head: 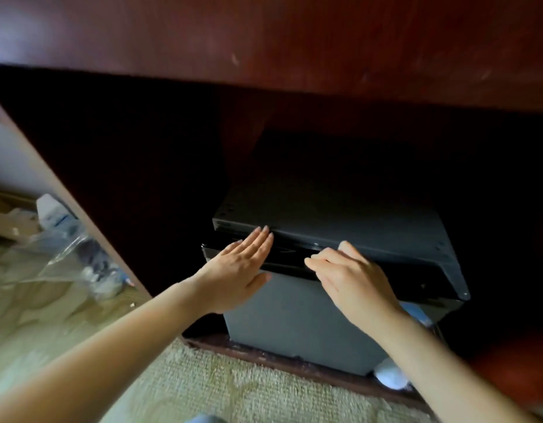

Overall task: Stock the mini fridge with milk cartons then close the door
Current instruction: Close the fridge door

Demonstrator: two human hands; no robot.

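Note:
A black mini fridge stands inside a dark wooden cabinet recess. Its grey door faces me and lies against the fridge body or nearly so; I cannot tell if a gap remains. My left hand lies flat with straight fingers on the door's upper left, fingertips reaching the fridge's top edge. My right hand rests on the door's top edge to the right, fingers bent slightly over it. No milk carton shows plainly; a pale blue-white shape peeks out by my right wrist.
The reddish-brown cabinet top overhangs the recess. A wooden side panel slants down the left. Beyond it lie a clear plastic bag with white and blue packs and cardboard. Beige carpet covers the floor. A white object sits at the fridge's lower right.

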